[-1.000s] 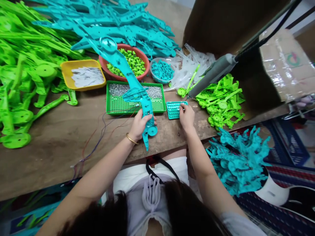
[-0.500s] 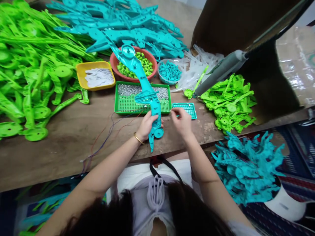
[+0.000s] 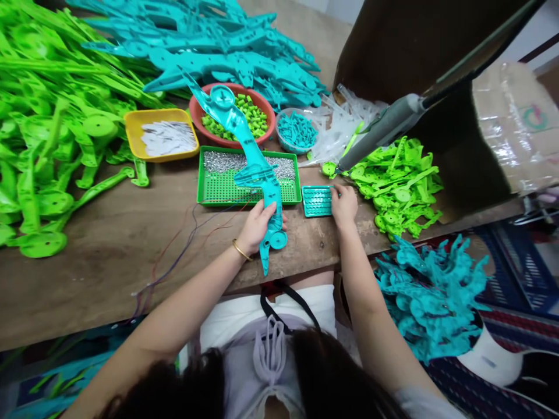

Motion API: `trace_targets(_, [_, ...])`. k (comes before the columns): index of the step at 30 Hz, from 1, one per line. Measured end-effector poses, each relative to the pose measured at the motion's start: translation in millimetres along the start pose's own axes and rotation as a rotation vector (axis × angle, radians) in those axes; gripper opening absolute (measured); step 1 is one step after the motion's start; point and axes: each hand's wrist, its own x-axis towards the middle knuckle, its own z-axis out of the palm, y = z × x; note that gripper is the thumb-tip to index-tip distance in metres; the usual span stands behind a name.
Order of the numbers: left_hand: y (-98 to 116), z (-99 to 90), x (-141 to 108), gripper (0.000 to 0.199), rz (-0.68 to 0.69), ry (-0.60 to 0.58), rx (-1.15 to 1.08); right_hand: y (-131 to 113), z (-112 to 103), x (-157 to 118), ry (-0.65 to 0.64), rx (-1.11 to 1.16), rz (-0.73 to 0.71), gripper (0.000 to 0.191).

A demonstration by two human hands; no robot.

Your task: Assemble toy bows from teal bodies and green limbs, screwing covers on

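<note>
Teal plastic part | between left fingers | near lower end

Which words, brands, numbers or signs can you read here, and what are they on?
No text is readable.
Taped cardboard box: a round reddish-green mark, too blurred to read.
White object at lower right: a small grey mark, too small to read.

So the bench was brown wood and pretty loaded: yellow tray, red bowl, green basket, plus heaps of lime and teal parts.
</note>
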Motion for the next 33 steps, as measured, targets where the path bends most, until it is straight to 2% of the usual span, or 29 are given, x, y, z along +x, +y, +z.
trace_targets(3, [1.1,0.1,0.7,0.05,-0.012,0.011,-0.024,6.2,1.6,6.0,-0.021,-0.015,-0.023,0.027])
trace_targets(6, [-0.7,-1.7,2.8,0.049,-0.027,0.033,-0.071,-8.6,0.4,-21.2,0.005,0.072,-0.103,0.025])
trace_targets(9, [-5.1,-4.1,6.6,0.046,-0.007,0.059,-0.062,-38.6,-1.1,-63.1,-0.031,0.353,-0.332,0.021])
trace_targets(12, [-9.0,-6.1,11.6,0.037,0.148,0.118,0.002,-69.9,2.3,-91.2,-0.102,0.491,-0.586,0.018])
trace_targets(14, [-10.0,-7.1,14.5,0.031,0.223,0.146,0.026,-83.5,6.8,-96.2,-0.096,0.488,-0.677,0.018])
trace_targets(16, [-10.1,-7.8,16.1,0.029,0.235,0.144,0.024,-89.7,10.5,-94.0,-0.07,0.46,-0.723,0.02])
trace_targets(19, [-10.2,-8.0,16.4,0.029,0.245,0.133,0.025,-91.1,11.0,-88.3,-0.06,0.414,-0.791,0.023])
trace_targets(22, [-10.6,-7.5,15.8,0.03,0.251,0.128,0.034,-90.3,7.4,-86.8,-0.111,0.369,-0.85,0.024])
trace_targets(25, [-10.6,-7.1,15.4,0.032,0.262,0.131,0.048,-90.1,4.6,-87.0,-0.158,0.374,-0.844,0.023])
trace_targets(29, [-10.1,-7.7,14.7,0.035,0.298,0.151,0.086,-92.7,3.8,-82.6,-0.242,0.509,-0.708,0.017])
trace_targets(31, [-9.9,-7.2,14.1,0.039,0.317,0.158,0.113,-95.1,4.2,-79.6,-0.356,0.616,-0.551,0.011])
trace_targets(33, [-9.0,-5.3,12.5,0.042,0.328,0.153,0.14,-97.0,5.0,-78.0,-0.504,0.786,-0.304,0.017])
